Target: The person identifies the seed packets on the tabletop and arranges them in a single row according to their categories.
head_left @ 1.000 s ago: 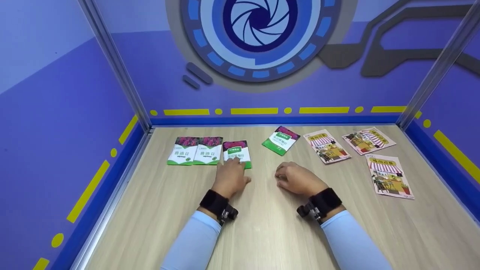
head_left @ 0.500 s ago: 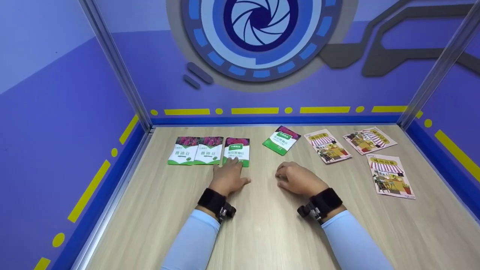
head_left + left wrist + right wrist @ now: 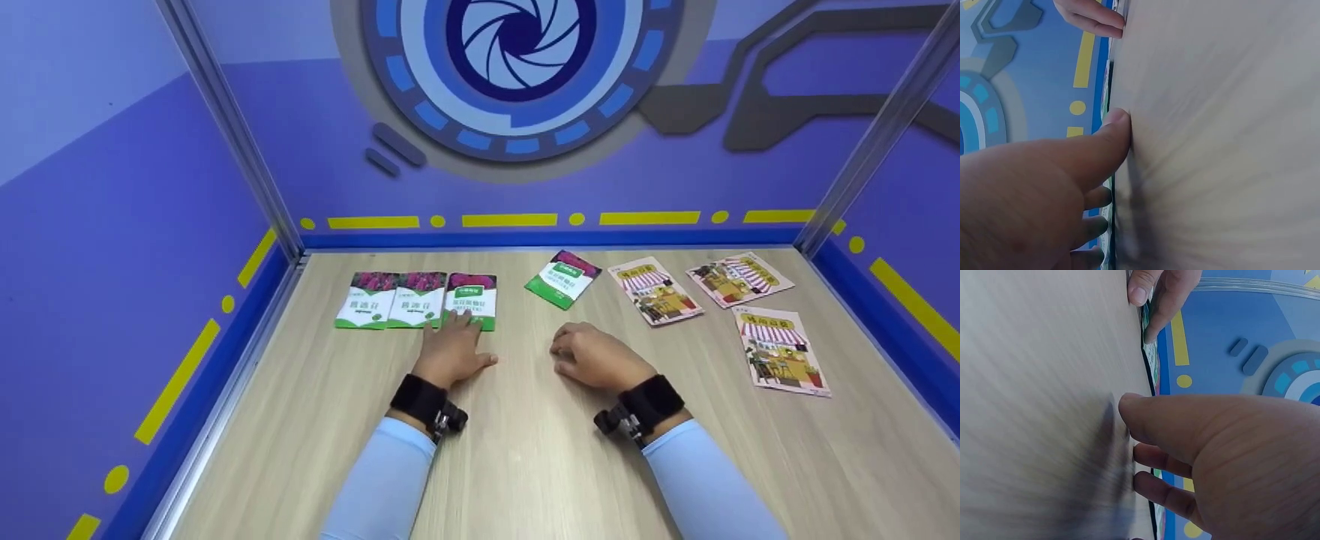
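Observation:
My left hand rests its outstretched fingertips on the lower edge of a green-and-white seed packet with a dark pink flower picture; the thumb points right over the table. That packet lies beside two matching seed packets with magenta blooms, forming a row on the left. My right hand rests on the wood, fingers loosely bent and holding nothing. Beyond it, another green-and-white seed packet lies tilted. In the right wrist view, the right fingertips touch the tabletop.
Three pink packets with striped awning pictures lie at the right: one upright packet, one tilted packet and one turned packet. Blue panels wall in the wooden table at the back and both sides.
The left hand has pushed the flower packet slightly away and left, straightening it into line with the other two. Its fingers have spread out flatter. The right hand has not moved.

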Demonstrator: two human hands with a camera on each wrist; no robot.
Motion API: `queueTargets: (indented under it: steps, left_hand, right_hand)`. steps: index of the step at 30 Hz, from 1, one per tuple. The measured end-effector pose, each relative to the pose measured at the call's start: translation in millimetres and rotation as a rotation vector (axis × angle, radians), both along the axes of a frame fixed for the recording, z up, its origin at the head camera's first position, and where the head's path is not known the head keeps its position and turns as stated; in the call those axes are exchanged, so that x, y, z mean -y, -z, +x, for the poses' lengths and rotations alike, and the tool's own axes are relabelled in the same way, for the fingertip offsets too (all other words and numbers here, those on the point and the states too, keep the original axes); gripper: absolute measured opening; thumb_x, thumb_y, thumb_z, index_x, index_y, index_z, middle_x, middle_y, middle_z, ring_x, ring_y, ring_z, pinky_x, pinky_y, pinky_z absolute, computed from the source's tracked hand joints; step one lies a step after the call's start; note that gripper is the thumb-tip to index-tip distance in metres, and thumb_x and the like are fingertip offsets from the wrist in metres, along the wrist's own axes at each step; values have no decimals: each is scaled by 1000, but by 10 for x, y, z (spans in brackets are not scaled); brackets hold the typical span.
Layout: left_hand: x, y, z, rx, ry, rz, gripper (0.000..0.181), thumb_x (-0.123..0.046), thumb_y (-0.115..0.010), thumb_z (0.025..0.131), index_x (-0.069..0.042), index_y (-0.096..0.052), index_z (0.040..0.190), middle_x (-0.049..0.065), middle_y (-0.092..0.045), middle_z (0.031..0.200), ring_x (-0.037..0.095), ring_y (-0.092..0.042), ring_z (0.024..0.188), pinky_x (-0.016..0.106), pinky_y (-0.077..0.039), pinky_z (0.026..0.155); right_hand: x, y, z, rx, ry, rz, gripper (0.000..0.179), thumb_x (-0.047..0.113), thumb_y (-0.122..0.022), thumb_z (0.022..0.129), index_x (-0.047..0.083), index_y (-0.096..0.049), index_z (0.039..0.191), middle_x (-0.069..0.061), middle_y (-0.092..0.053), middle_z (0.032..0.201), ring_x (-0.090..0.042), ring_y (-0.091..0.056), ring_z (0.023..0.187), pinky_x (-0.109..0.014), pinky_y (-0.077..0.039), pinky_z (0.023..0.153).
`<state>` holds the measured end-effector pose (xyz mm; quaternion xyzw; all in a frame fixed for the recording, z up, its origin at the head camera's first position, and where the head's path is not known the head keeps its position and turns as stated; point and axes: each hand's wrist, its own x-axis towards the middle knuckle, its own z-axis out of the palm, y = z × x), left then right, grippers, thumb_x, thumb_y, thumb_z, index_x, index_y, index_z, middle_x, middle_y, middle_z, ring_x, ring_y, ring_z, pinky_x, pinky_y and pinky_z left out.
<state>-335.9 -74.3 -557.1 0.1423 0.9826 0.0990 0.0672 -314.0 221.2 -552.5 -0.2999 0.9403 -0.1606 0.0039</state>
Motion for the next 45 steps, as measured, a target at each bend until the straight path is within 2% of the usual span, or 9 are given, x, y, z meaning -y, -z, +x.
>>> queueTargets:
  steps: [6,10,16,27,32,38,40,42,45]
  left_hand:
    - [0,-8,-5,-45,16,6,81,-58,-77,106,-14,-54,170,18,-43,182,43,-35,172,75,-29,136]
    - [5,-1,13,-44,13,-16,79,-59,-75,107,-13,-56,168,17,-47,180,40,-40,170,74,-33,135]
    - [7,-1,28,-40,-1,-30,79,-60,-73,107,-13,-56,168,17,-46,181,39,-40,170,73,-34,135]
    - [17,-10,42,-20,-8,-11,82,-59,-73,108,-12,-52,171,18,-42,182,41,-36,172,70,-31,138]
    - [10,8,23,-20,-2,10,81,-58,-74,108,-10,-54,170,19,-43,181,41,-37,171,68,-33,138]
    - [6,24,2,-12,21,57,80,-53,-76,108,-5,-53,169,22,-42,181,44,-37,171,58,-38,137]
    - [27,131,-53,-37,34,62,80,-55,-75,108,-5,-55,168,23,-45,179,46,-40,169,56,-43,135]
    - [40,122,-51,-34,37,72,80,-54,-76,108,-4,-55,167,24,-45,179,46,-40,169,57,-43,134]
    - [56,116,-53,-27,27,82,81,-54,-76,108,-4,-55,168,24,-45,179,46,-39,169,56,-42,135]
  right_hand:
    - [-3,-5,-6,6,-3,-6,25,12,-81,104,-1,-84,125,-16,-77,131,-37,-74,125,-54,-61,113]
    - [-15,5,-11,-21,-29,-13,22,10,-81,102,0,-85,121,-16,-78,128,-37,-75,122,-53,-61,111]
    - [-19,11,-15,-39,-47,-25,20,10,-82,100,0,-85,118,-15,-78,126,-37,-75,120,-53,-61,110]
    - [-7,-1,2,-23,-14,-7,22,12,-82,102,0,-85,121,-15,-78,128,-36,-74,123,-53,-60,112]
    - [-32,-13,-21,24,-9,-27,23,13,-80,104,0,-85,124,-15,-79,129,-36,-75,125,-54,-60,114]
    - [-61,-46,-82,66,112,-65,38,17,-77,107,-3,-77,139,-22,-73,147,-43,-67,143,-59,-52,125]
    - [-54,-39,-126,89,181,-73,52,20,-76,108,-4,-67,153,-26,-65,159,-46,-60,153,-60,-46,131]
    - [-34,-28,-189,113,236,-55,66,25,-76,109,-3,-54,164,-29,-53,170,-49,-49,162,-64,-40,134]
    - [5,-13,-310,144,300,-5,78,33,-74,110,0,-42,173,-30,-37,181,-52,-37,168,-74,-38,132]
